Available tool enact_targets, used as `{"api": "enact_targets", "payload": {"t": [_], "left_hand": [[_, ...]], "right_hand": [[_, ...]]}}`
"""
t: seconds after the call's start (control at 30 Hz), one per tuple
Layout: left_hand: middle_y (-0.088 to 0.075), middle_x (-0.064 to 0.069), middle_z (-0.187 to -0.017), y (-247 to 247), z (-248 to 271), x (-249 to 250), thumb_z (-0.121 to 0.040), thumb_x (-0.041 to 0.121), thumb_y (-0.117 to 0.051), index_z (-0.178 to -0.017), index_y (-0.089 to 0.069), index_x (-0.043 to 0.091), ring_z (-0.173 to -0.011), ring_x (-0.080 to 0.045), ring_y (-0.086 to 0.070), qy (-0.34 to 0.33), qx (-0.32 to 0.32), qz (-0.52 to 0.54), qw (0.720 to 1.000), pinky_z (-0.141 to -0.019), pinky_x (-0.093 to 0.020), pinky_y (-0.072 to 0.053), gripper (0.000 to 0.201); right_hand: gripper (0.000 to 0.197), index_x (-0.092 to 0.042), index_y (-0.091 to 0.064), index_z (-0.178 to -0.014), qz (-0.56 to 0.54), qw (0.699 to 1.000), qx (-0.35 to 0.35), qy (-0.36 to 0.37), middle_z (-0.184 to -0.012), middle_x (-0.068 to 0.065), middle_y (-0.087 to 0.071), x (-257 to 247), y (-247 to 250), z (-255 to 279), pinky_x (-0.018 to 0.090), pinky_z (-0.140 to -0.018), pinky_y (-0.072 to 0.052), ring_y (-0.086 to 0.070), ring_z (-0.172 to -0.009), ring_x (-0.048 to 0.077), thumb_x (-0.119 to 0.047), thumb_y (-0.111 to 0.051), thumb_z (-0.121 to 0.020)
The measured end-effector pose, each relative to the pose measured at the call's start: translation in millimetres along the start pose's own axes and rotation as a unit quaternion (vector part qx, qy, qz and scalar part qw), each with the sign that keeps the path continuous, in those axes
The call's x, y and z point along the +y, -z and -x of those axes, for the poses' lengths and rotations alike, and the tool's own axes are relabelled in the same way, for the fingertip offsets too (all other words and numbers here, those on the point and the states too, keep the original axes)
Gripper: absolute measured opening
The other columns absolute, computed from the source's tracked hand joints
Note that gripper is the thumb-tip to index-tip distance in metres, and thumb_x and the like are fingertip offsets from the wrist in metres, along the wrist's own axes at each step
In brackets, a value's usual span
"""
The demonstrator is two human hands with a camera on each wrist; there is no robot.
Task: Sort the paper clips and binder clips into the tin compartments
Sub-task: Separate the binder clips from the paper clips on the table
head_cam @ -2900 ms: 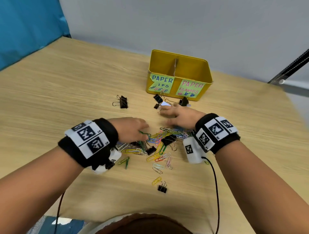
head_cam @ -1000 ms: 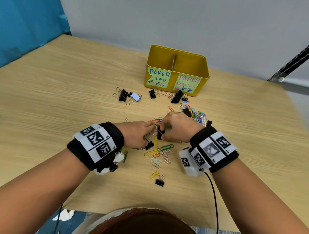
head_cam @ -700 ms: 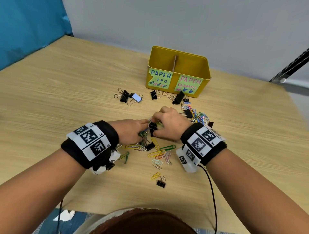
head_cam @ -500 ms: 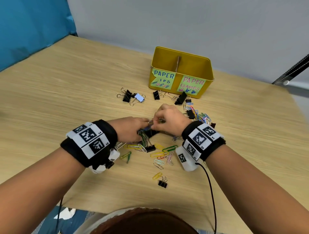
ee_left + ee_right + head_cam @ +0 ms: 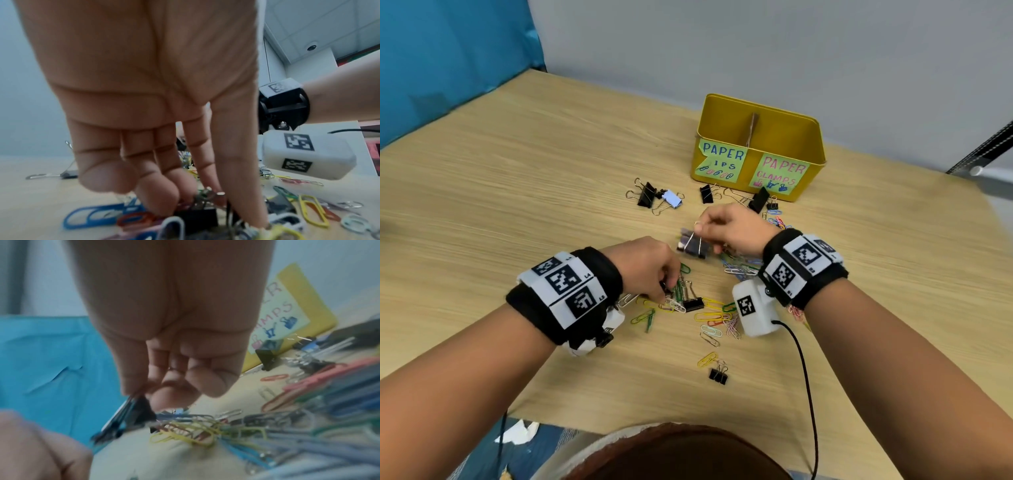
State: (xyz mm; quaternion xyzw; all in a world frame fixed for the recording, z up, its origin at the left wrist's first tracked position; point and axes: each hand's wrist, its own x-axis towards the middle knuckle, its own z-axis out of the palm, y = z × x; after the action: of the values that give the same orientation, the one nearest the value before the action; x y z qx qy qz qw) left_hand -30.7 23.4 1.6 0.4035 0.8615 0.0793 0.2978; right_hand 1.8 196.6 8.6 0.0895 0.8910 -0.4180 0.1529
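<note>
Right hand (image 5: 729,229), raised a little above the desk (image 5: 517,205), pinches the wire handle of a dark binder clip (image 5: 692,246) that hangs blurred below its fingers; left hand (image 5: 650,267), nearer and to the left, has its fingertips pressed down into a tangle of coloured paper clips (image 5: 709,315) and pinches at a small black binder clip (image 5: 195,216) there; the yellow tin (image 5: 758,147) stands at the far side, its left compartment labelled for paper clips, its right for clamps; more binder clips lie just near its front wall; judging from this, paper clips snagged on the lifted clip could ride along into the wrong compartment, or the thin handle could slip and drop it.
</note>
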Motion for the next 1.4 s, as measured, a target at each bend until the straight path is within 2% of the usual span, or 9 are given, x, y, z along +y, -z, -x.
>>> {"api": "enact_targets", "payload": {"t": [0.1,0.2,0.37,0.53,0.77,1.0,1.13,1.33,1.4], "left_hand": [[-0.049,0.005,-0.082,4,-4,1,-0.076,0.022,-0.071,-0.096,-0.07,0.016,-0.079,-0.013,-0.048,-0.009,0.014,-0.008,1.0,-0.069,-0.022,-0.038,0.02],[-0.056,0.002,-0.089,14,-6,3,-0.084,0.024,-0.062,-0.101,-0.07,0.017,-0.084,-0.012,-0.05,-0.013,0.039,0.021,0.999,-0.074,-0.022,-0.039,0.02],[-0.063,0.001,-0.074,25,-10,0,-0.094,0.015,-0.048,-0.101,-0.062,0.013,-0.068,-0.017,-0.061,-0.003,0.044,0.117,0.992,-0.07,-0.027,-0.047,0.016],[-0.058,0.003,-0.065,28,-20,-5,-0.094,0.007,-0.043,-0.106,-0.058,0.009,-0.059,-0.015,-0.057,0.024,0.068,0.142,0.987,-0.06,-0.026,-0.045,0.02],[-0.051,-0.012,-0.131,30,-14,-19,-0.092,0.02,-0.052,-0.137,-0.043,0.022,-0.121,-0.027,-0.048,0.071,0.078,0.007,0.994,-0.102,-0.035,-0.04,0.046],[-0.052,0.007,-0.065,13,-5,-6,-0.072,0.013,-0.076,-0.085,-0.063,0.016,-0.059,-0.011,-0.049,0.013,-0.03,0.047,0.998,-0.063,-0.026,-0.041,0.019],[-0.049,0.013,-0.065,7,-6,-2,-0.07,0.01,-0.075,-0.092,-0.067,0.013,-0.059,-0.004,-0.046,0.014,-0.016,0.023,1.0,-0.067,-0.025,-0.042,0.023],[-0.072,-0.005,-0.079,20,-4,-7,-0.073,-0.003,-0.055,-0.088,-0.068,0.015,-0.065,-0.016,-0.063,0.01,0.039,0.051,0.998,-0.065,-0.024,-0.051,0.027],[-0.073,-0.009,-0.079,29,-5,-14,-0.074,-0.005,-0.052,-0.092,-0.066,0.013,-0.058,-0.013,-0.057,0.018,0.079,0.086,0.993,-0.06,-0.022,-0.047,0.029]], "right_hand": [[0.007,-0.018,-0.058,-0.084,-0.107,0.989,0.103,-0.011,-0.069,0.0,-0.056,3,5,-3,0.019,-0.047,-0.044,-0.055,-0.052,0.006,-0.017,-0.056,-0.091],[0.042,-0.014,-0.051,-0.128,0.077,0.988,0.131,-0.036,-0.104,0.0,-0.056,9,4,-5,0.03,-0.081,-0.047,-0.055,-0.088,0.017,-0.021,-0.06,-0.087],[0.02,-0.012,-0.067,-0.096,0.188,0.982,0.008,0.014,-0.084,-0.002,-0.059,-3,-10,16,0.022,-0.068,-0.042,-0.054,-0.079,0.013,-0.025,-0.068,-0.08],[0.04,-0.01,-0.061,-0.103,0.291,0.95,-0.111,0.025,-0.084,-0.002,-0.054,-10,-36,24,0.026,-0.057,-0.035,-0.049,-0.079,0.016,-0.033,-0.075,-0.072],[0.028,-0.02,-0.05,-0.078,0.222,0.967,-0.115,-0.042,-0.082,-0.002,-0.056,-4,-19,17,0.023,-0.057,-0.038,-0.05,-0.075,0.017,-0.016,-0.077,-0.07],[0.026,-0.021,-0.047,-0.075,0.033,0.998,0.005,-0.05,-0.068,0.003,-0.057,-10,-9,6,0.02,-0.042,-0.043,-0.051,-0.039,0.007,-0.003,-0.066,-0.079],[0.029,-0.016,-0.056,-0.105,0.092,0.993,0.064,-0.025,-0.094,0.0,-0.056,-14,-13,3,0.026,-0.072,-0.044,-0.054,-0.081,0.015,-0.014,-0.069,-0.079],[0.034,-0.013,-0.066,-0.11,0.228,0.972,-0.048,0.034,-0.104,0.006,-0.067,-21,-30,12,0.024,-0.083,-0.043,-0.058,-0.097,0.02,-0.001,-0.045,-0.085],[0.036,-0.012,-0.069,-0.106,0.221,0.969,-0.112,0.008,-0.086,0.0,-0.065,-20,-28,14,0.023,-0.074,-0.046,-0.059,-0.08,0.015,0.003,-0.044,-0.085]]}}
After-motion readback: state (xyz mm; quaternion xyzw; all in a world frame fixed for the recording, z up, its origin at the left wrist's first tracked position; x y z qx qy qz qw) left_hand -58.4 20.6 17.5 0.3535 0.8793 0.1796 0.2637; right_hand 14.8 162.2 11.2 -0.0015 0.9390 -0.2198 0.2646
